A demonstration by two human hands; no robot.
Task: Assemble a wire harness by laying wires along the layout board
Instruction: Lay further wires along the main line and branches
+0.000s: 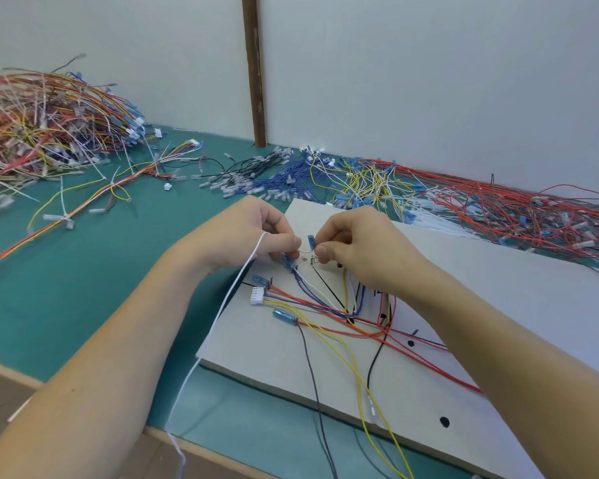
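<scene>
Both hands meet over the far end of the flat pale grey layout board that lies on the teal-topped desk. The left hand pinches a small translucent blue insulated terminal between thumb and fingertips, and a thin white string loops over its forefinger and trails down off the desk edge. The right hand pinches a second blue terminal sleeve, held upright just above the board; a short pale wire seems to arc between the two hands.

The step in hand looks like seating these terminal ends at their marked spot near the small metal pins. To do it well, each lead should probably be held close behind its sleeve, drawn just taut enough to follow the printed black line, and kept from crossing the fan of red, yellow, blue and white wires already laid and running to the white multi-pin plastic connector. The loose string could snag those leads, so it is best kept to the left.

No bins or trays appear. Stock lies loose on the desk: a tangled heap of mixed coloured harnesses at far left, and a row of black, blue, yellow and red cut wires along the white wall.
</scene>
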